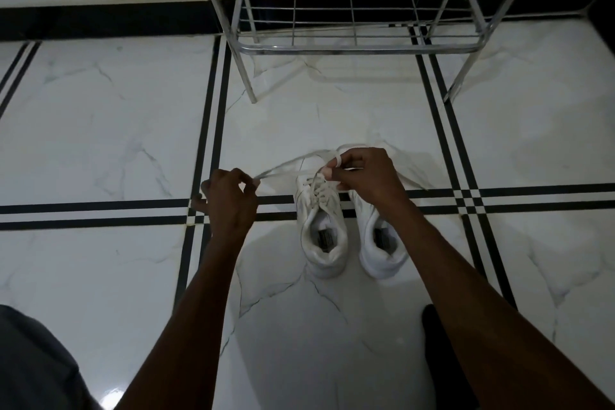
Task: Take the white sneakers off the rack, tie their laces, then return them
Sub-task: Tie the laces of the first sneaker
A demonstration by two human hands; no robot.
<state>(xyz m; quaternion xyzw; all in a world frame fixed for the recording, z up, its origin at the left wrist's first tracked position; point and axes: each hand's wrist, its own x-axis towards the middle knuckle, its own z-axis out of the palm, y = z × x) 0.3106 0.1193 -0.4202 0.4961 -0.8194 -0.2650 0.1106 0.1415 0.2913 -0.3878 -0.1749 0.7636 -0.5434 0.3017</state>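
Observation:
Two white sneakers stand side by side on the floor, heels toward me: the left sneaker (321, 226) and the right sneaker (381, 243). My left hand (229, 200) pinches one end of the left sneaker's white lace (283, 171) and holds it stretched out to the left. Over the shoes' toes, my right hand (364, 176) pinches a loop of the same lace. My right forearm hides the front of the right sneaker. The metal shoe rack (359, 48) stands behind the shoes, and its wire lower shelf is bare.
The floor is glossy white marble tile (100, 130) with black inlaid stripes. A black skirting strip (109, 20) runs along the wall behind the rack. My grey-clad knee (30, 363) fills the bottom left corner, and a dark shape (442, 349) lies under my right forearm.

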